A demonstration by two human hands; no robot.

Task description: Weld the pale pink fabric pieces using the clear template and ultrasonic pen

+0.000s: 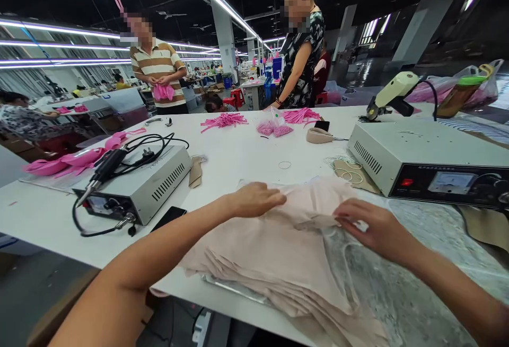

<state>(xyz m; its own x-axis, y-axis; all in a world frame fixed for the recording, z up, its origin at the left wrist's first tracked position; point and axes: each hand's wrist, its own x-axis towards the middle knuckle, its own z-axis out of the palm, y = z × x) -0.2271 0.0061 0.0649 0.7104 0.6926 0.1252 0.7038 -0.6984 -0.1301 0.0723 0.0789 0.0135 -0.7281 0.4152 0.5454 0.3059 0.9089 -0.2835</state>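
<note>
A stack of thin beige fabric pieces [274, 251] lies on the near part of the white table, over a clear plastic sheet. My left hand [260, 199] rests at the upper left of the stack, fingers together and pointing right, with the cloth under them. On the right, my right hand [368, 226] pinches the edge of the top beige fabric between thumb and fingers, and that edge is slightly raised and creased. What lies under my left fingertips is hidden.
A grey box with a meter [159, 183] and a black hand tool [107, 169] stands left. Another grey box [437, 151] stands right, a cream tool [395, 92] behind it. Pink straps [225, 119] lie farther back. Two people stand beyond the table [238, 161].
</note>
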